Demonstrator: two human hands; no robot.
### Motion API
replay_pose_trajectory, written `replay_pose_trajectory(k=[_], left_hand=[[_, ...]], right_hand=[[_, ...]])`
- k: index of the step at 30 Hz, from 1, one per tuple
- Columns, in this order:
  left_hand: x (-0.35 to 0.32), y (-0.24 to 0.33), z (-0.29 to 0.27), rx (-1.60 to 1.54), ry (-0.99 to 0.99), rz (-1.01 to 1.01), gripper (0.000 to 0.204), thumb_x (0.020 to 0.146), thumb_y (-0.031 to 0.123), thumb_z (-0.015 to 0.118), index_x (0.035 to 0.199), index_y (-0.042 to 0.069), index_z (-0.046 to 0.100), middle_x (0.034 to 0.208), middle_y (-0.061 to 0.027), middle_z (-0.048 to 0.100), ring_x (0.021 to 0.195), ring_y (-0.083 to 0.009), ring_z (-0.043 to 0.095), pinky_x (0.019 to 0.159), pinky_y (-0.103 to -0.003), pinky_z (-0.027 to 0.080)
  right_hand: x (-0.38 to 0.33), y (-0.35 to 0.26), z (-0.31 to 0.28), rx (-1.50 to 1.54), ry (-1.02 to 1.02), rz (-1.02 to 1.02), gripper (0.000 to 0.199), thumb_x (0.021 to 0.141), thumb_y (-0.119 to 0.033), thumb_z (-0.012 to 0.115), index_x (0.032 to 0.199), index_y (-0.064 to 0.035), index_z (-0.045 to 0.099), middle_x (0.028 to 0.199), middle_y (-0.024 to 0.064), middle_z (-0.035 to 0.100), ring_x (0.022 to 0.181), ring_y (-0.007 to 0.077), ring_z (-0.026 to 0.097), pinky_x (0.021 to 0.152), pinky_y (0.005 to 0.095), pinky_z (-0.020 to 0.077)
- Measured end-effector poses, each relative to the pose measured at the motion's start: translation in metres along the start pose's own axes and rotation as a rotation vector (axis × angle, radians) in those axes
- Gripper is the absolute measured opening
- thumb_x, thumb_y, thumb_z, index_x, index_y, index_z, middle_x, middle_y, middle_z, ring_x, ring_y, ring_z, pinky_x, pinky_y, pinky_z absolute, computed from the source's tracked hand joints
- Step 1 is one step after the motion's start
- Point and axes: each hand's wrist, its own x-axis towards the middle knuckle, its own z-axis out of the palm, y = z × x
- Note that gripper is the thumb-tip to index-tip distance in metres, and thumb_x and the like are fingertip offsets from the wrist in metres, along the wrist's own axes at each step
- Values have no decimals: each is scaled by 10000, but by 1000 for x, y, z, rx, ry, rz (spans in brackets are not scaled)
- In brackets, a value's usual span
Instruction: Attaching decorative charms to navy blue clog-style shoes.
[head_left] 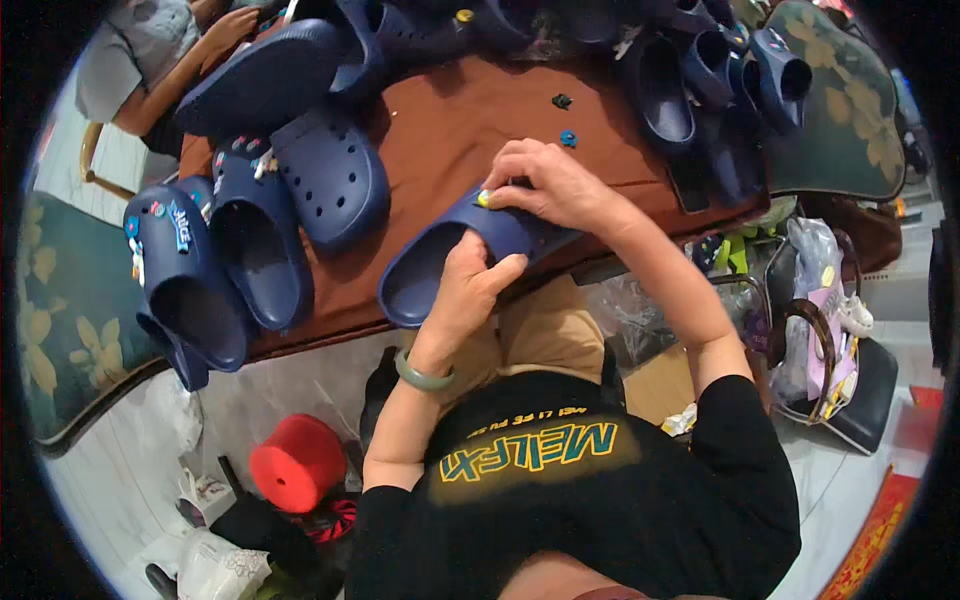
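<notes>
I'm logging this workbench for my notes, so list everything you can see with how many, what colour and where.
Clog in hand: one, navy, at the table's near edge, held by both hands.
Yellow charm: one, on that clog, under the right fingertips.
Other clogs: many, navy, spread over the left side and back of the table; some carry coloured charms.
Loose charms: two, dark and blue, on the bare cloth.
Table cloth: one, brown.
Red spool: one, on the floor at lower left.
Bags: several, plastic, on a chair at right.
Another person's arm: one, upper left.
Bracelet: one, green, left wrist.
Left hand: grips the clog.
Right hand: presses the charm.
</notes>
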Motion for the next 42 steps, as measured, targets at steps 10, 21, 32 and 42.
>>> replay_pose_trajectory(k=[10, 21, 32, 42], left_hand=[[2, 4, 5, -180, 13, -51, 408, 805, 53, 609, 1197, -35, 538, 1121, -66, 620, 997, -142, 586, 907, -289, 454], [20, 5, 5, -202, 130, -61, 340, 821, 98, 606, 1122, -60, 589, 1040, -73, 651, 934, -126, 598, 881, -272, 464], [22, 6, 2, -102, 173, -141, 346, 933, 249, 544, 930, -72, 673, 910, -85, 684, 796, -122, 643, 758, -255, 491], [20, 2, 13, -42, 241, -30, 533, 997, 337, 480, 589, -5, 499, 546, 54, 436, 540, -48, 348, 476, -296, 267]], right_hand=[[7, 45, -26, -126, 165, 58, 254, 884, -302, 591, 960, -92, 710, 979, 119, 674, 965, 310, 615, 850, 422, 494], [-68, 113, -14, -176, 368, 424, 251, 804, -186, 731, 1002, -40, 683, 916, 125, 650, 812, 253, 632, 732, 347, 503], [-91, -8, 44, -151, 732, -83, 288, 723, 1, 756, 994, -68, 688, 843, 83, 638, 723, 249, 615, 635, 340, 511], [-99, -20, 71, -429, 696, -128, 353, 693, -19, 716, 1042, -63, 690, 883, 53, 623, 796, 237, 597, 666, 342, 504]])
